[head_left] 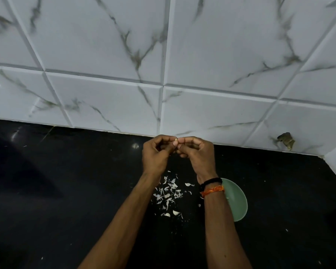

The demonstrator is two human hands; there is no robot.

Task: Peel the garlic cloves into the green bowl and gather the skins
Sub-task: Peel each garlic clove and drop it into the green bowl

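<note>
Both hands are raised over the black worktop (pixel 85 191) near the tiled wall; the left hand (pixel 156 153) and right hand (pixel 199 154) are curled in, pinching one small garlic clove (pixel 175 139) between their fingertips; its long axis is too small to tell. The green bowl (pixel 238 200) sits below, under the right wrist, nearer that hand, its inside partly hidden; loose skins (pixel 169 193) lie scattered between the forearms, just left of the bowl.

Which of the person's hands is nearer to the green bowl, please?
The right. The right hand is raised beyond the green bowl, its wrist crossing the bowl's near-left rim in view; the left hand is farther left, past the scattered garlic skins.
</note>
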